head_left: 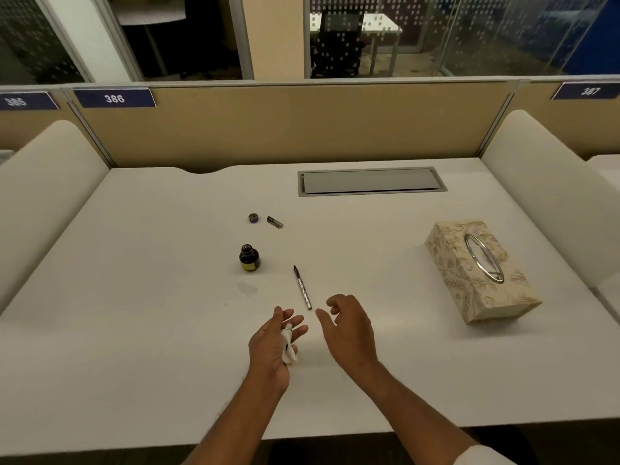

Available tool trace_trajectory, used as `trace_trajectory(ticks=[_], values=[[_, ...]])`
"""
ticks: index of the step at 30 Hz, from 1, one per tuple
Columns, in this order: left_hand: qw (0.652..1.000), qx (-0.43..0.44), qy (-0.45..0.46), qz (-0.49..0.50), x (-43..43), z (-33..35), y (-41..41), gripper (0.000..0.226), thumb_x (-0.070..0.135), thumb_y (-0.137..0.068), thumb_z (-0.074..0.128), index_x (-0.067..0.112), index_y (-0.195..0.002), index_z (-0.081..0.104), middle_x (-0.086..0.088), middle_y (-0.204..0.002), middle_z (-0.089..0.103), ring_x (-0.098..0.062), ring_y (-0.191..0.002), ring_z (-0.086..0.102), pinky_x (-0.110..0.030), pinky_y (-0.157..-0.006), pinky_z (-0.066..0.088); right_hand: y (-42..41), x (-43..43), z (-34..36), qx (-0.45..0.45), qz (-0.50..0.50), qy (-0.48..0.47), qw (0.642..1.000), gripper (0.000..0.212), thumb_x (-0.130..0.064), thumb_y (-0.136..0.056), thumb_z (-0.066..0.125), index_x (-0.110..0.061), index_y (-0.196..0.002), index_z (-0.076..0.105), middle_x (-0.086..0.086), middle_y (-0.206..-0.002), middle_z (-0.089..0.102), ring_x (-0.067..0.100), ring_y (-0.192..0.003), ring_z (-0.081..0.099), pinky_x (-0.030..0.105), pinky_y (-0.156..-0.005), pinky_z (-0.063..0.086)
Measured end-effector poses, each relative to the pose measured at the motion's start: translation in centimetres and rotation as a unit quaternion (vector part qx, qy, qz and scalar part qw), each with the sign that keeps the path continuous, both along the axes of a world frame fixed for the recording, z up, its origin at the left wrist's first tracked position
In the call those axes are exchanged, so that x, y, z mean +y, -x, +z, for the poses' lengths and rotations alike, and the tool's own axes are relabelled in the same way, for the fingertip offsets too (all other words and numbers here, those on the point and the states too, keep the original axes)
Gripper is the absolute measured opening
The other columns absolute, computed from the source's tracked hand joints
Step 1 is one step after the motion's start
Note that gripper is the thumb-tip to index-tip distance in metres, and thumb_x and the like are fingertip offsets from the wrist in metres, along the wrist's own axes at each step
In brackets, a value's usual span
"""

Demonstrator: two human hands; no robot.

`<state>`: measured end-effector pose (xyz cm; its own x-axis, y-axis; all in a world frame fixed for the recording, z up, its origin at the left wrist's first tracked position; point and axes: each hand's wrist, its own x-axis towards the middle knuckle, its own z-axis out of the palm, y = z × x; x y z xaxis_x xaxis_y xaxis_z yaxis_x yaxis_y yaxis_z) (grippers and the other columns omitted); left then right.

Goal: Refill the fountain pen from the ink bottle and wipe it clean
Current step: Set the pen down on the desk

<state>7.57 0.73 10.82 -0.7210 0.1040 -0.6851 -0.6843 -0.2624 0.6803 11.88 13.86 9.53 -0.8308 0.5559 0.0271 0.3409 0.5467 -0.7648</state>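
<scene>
The right hand (349, 327) hangs just above the worktop (134, 297) at lower centre of the frame, its grip loose and empty, thumb and curled fingers spread apart. The left hand (273, 344), beside it, has a crumpled white tissue (289, 345) pinched in its grip (dark marks show on the paper, likely ink). Just above and between the two hands lies the fountain pen (303, 288), flat on the worktop, long axis running up the frame with a slight lean to the left, nib away from the person. Its blunt near end sits closest to the right thumb, so the right hand looks better placed to lift it. Further up and left stands the open ink bottle (249, 258); beyond it, well apart, lie its cap (253, 217) and a short pen part (275, 222).
</scene>
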Motion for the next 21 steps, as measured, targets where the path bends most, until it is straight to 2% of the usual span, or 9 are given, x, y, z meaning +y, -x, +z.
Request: trace_trajectory(ticks=[5,8,15,18,21], values=[[0.999,0.022,0.026,0.023,2.3,2.0,-4.8,0.036,0.041,-0.102,0.051,0.013,-0.103,0.073,-0.007,-0.103,0.078,-0.022,-0.092,0.073,-0.032,-0.071,0.049,-6.0,-0.6,2.7,0.032,0.046,0.117,0.992,0.021,-0.044,-0.09,0.066,-0.026,-0.1,0.067,-0.013,-0.095,0.067,0.004,-0.083,0.063,0.017,-0.07,0.052],[0.998,0.029,0.01,0.052,3.8,2.7,-7.9,0.04,0.042,-0.102,0.051,0.008,-0.103,0.073,-0.013,-0.102,0.079,-0.032,-0.097,0.074,-0.047,-0.09,0.058,-9.7,-1.0,4.0,0.029,0.089,0.158,0.983,0.011,-0.045,-0.09,0.066,-0.035,-0.094,0.066,-0.017,-0.092,0.069,0.001,-0.086,0.063,0.02,-0.073,0.056],[0.997,0.016,-0.023,0.07,4.9,4.5,-14.0,0.047,0.045,-0.105,0.041,0.007,-0.112,0.069,-0.015,-0.104,0.077,-0.03,-0.087,0.074,-0.042,-0.072,0.059,-15.8,-0.7,6.0,0.029,0.103,0.183,0.977,0.008,-0.043,-0.092,0.064,-0.049,-0.095,0.06,-0.028,-0.096,0.067,-0.004,-0.089,0.062,0.017,-0.073,0.056],[0.997,-0.002,-0.054,0.055,4.9,5.1,-15.4,0.049,0.044,-0.106,0.036,0.006,-0.112,0.067,-0.015,-0.105,0.075,-0.029,-0.089,0.072,-0.038,-0.065,0.057,-17.5,-1.0,6.0,0.014,0.102,0.186,0.977,0.021,-0.033,-0.093,0.066,-0.042,-0.111,0.063,-0.027,-0.104,0.067,-0.005,-0.094,0.063,0.014,-0.077,0.055],[0.997,-0.008,-0.069,0.029,4.4,5.2,-16.6,0.048,0.043,-0.107,0.036,0.006,-0.111,0.068,-0.016,-0.108,0.075,-0.027,-0.095,0.071,-0.037,-0.069,0.056,-18.5,-1.9,5.8,0.012,0.083,0.198,0.977,0.027,-0.028,-0.094,0.066,-0.037,-0.119,0.064,-0.023,-0.11,0.069,-0.004,-0.1,0.064,0.018,-0.086,0.057]])
